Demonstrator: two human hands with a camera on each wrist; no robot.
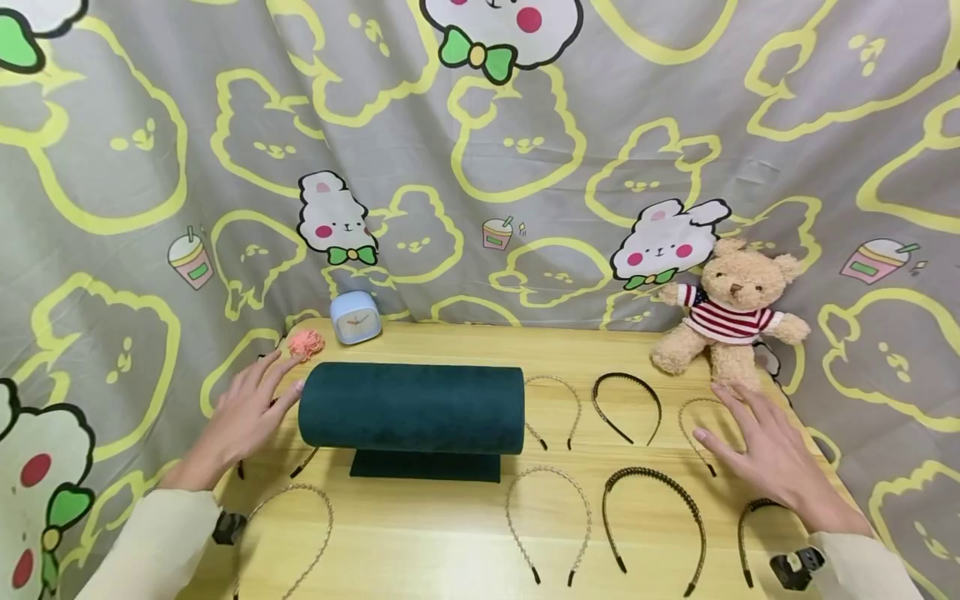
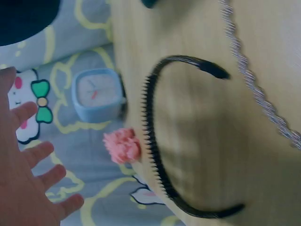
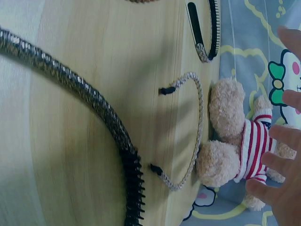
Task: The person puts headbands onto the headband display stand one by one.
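A dark green padded cylinder on a stand lies across the table's middle. My left hand hovers by its left end, fingers spread and holding nothing. Below that hand is a black toothed headband, mostly hidden in the head view. My right hand, also spread and without anything in it, is over the right side beside a thin braided-looking headband. Nearer me lie a dark headband, partly covered by the right arm, a thick dark headband, and pale twisted headbands right and left of the stand.
A teddy bear in a striped sweater sits at the back right. At the back left stand a light blue clock and a pink fluffy ball. Behind the stand's right end are a thin headband and a black headband. A patterned curtain encloses the table.
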